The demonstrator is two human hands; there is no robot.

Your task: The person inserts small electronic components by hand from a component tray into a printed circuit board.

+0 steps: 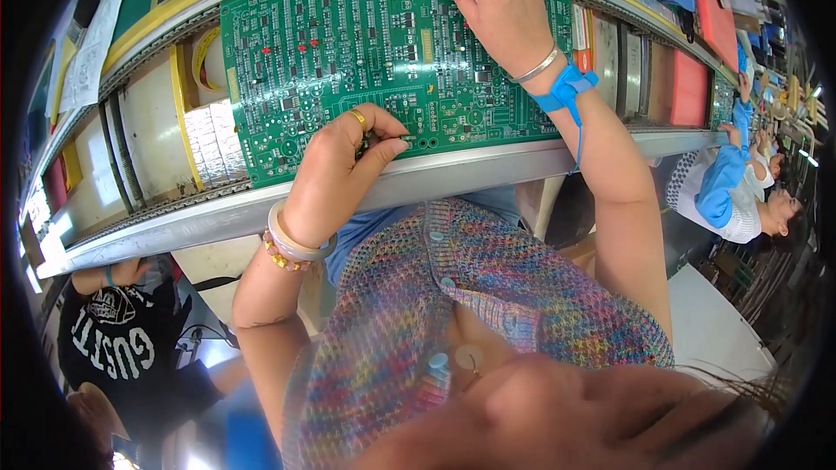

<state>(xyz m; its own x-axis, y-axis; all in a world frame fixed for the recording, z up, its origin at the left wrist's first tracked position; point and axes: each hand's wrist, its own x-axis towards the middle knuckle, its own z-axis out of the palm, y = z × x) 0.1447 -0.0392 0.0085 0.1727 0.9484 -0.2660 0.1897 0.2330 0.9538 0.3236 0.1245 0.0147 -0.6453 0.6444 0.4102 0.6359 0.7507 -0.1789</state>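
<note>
Over the near edge of the green printed circuit board (pixel 348 61), the left hand (pixel 341 155) is pinching its fingertips nearly together, small dark components (pixel 367 144) showing within its curl. At the far edge, the right hand (pixel 505 13) is curling; whether it is gripping anything, I cannot tell. The board is lying beneath both, spanning the conveyor rails (pixel 488 159).

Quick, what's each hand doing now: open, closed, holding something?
Left hand: closed, holding small parts, kind unclear.
Right hand: can't tell; it's partly out of view.
</note>
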